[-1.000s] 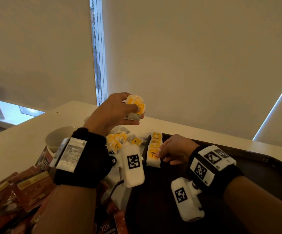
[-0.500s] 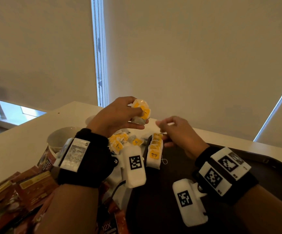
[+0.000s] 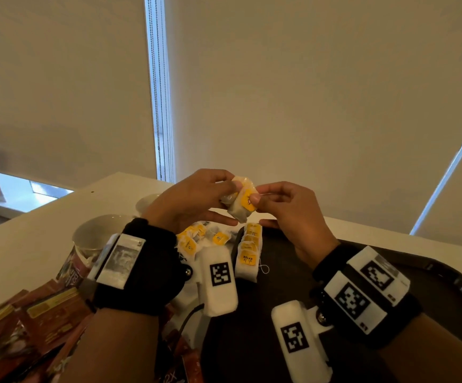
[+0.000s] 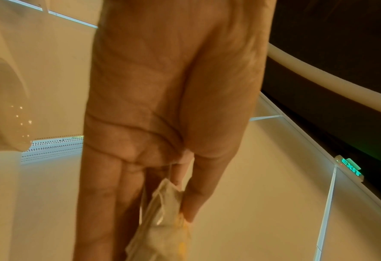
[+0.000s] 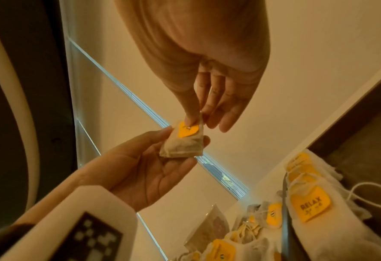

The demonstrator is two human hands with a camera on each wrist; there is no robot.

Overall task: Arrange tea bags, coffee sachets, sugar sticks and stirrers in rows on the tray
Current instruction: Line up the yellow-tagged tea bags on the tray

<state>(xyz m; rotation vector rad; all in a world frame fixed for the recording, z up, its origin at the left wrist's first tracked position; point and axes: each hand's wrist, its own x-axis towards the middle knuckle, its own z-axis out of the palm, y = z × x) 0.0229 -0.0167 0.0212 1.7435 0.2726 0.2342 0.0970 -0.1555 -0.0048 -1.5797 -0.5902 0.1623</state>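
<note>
My head camera looks forward and down from above. Each wrist camera looks along my palm, close. All three share the held tea bag (image 3: 241,201).

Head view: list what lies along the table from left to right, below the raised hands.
Brown coffee sachets → pale bowl → loose heap of tea bags → row of tea bags at the tray's left edge → dark tray.
</note>
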